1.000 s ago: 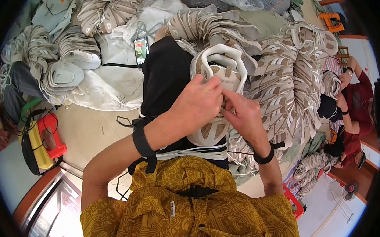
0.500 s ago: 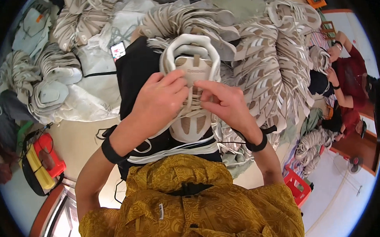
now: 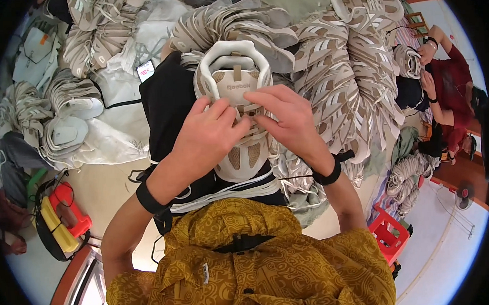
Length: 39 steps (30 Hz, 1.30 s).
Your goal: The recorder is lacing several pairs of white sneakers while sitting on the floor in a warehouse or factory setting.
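A seated person in a mustard patterned shirt [image 3: 249, 261] is working at the lace area of a flat white and beige shoe upper [image 3: 237, 104], which is lying across the lap on a black cloth [image 3: 166, 101], heel collar pointing away from the body. The left hand [image 3: 208, 135] is pinching at the middle of the upper, fingers curled down onto the eyelet rows, while the right hand [image 3: 287, 120] is meeting it from the other side, thumb and forefinger closing on what looks like a thin white lace; the lace itself is too fine to make out at the fingertips. By the look of it, lacing is the step in hand, partway up the eyelets, and the next move would call for a fine pinch and a steady pull through the next hole, with the other hand pressing the upper flat.

The upper is showing a padded white collar loop, beige mesh panels and white overlay strips, with loose white laces [image 3: 224, 194] trailing across the lap below it. Stacks of like uppers [image 3: 350, 82] are heaped ahead and to the right, more bundles [image 3: 68, 111] are lying to the left, and a red and yellow stool [image 3: 62, 217] is standing on the floor. Another person in a red top [image 3: 454, 89] is sitting at the far right.
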Motion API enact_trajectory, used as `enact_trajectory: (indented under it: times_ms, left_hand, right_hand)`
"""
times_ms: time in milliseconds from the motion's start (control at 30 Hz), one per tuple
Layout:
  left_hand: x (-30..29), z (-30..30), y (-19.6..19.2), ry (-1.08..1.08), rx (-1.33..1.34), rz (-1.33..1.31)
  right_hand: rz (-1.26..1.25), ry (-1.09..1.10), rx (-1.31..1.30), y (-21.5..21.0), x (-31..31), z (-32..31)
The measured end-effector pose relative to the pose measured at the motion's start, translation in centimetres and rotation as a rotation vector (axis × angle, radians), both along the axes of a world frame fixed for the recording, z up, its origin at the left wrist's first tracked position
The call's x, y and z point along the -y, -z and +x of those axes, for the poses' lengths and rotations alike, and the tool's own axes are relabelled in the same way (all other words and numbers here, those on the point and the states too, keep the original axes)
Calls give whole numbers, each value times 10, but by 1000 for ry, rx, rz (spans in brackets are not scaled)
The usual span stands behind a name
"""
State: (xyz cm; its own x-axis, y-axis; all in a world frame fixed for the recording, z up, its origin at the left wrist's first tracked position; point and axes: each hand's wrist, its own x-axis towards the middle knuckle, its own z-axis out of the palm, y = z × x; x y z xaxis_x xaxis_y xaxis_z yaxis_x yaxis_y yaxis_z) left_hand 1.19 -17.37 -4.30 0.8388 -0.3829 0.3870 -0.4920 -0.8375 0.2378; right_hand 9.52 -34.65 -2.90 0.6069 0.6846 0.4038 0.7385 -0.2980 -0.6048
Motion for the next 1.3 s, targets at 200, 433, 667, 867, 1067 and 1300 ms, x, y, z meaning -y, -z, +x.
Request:
enact_trajectory:
  times_ms: [200, 433, 667, 867, 1067, 1300]
  left_hand:
    - [-8, 2, 0, 62, 8, 31]
    - [-41, -9, -17, -120, -807, -1645]
    - [-155, -5, -32, -1, -543, -2092]
    - [-213, 29, -65, -715, 50, -1318]
    - [-106, 20, -27, -318, 307, -266]
    - [3, 25, 5, -112, 131, -180]
  right_hand:
    - [-77, -40, 208, 2, -11, 3]
    - [-197, -36, 222, 7, -11, 8]
    - [-243, -56, 272, -4, -11, 7]
    - [-365, -67, 276, -7, -14, 5]
    - [-320, -45, 393, -14, -19, 13]
    - [-329, -39, 299, -13, -19, 19]
